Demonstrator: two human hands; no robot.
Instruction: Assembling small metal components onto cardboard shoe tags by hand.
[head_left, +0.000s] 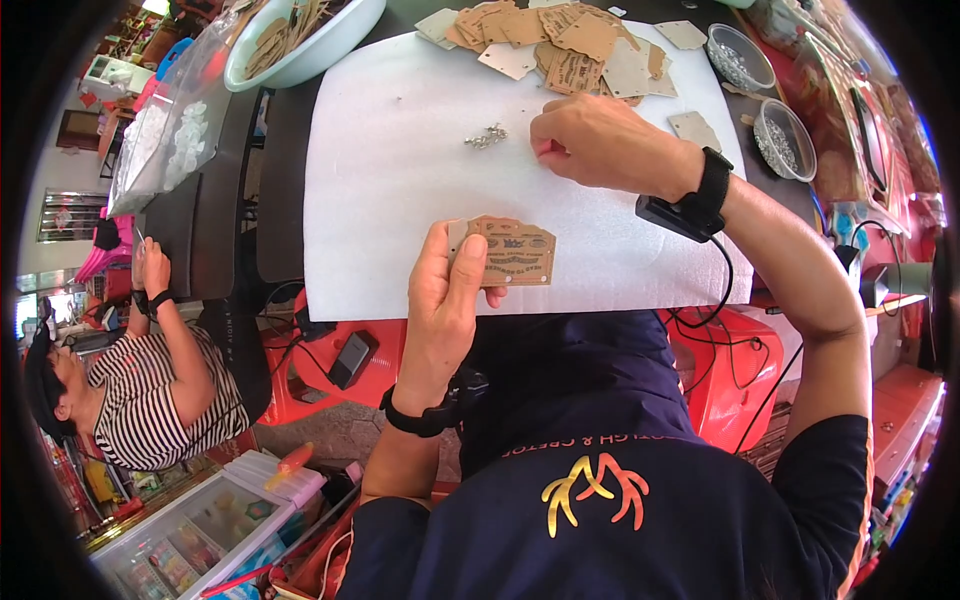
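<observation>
Left hand [447, 290]: fingers gripping a brown card [522, 255], thumb on the printed face, other fingers behind. Card is held over the near edge of the white foam sheet [380, 215]. Paler strip by the thumb, maybe a second card, can't tell. Pale dots at the lower corners, holes or studs, unclear.

Right hand [605, 145]: fingers curled in, tips hidden; can't tell if they pinch anything. Hangs right of a small heap of shiny metal bits [487, 137] on the foam.

Handling: card should be light, thin, fairly stiff; likely creases if bent hard, not slippery. Best hold is a flat pinch at a side edge, corners left free. Metal bits look tiny, hard, probably slick; fingertip pinch, one at a time.

Further out: jumbled pile of cards [575, 40], some printed side up, some plain grey; upper clear tub [709, 45] and lower clear tub [809, 150] of metal bits on the dark surface [275, 200].

Writing: held card has dark ornamental print, a bold centre line and curved lines below, mostly too small. Dark shirt [650, 550] has a reddish line of capitals above a gold-and-orange branching emblem.
</observation>
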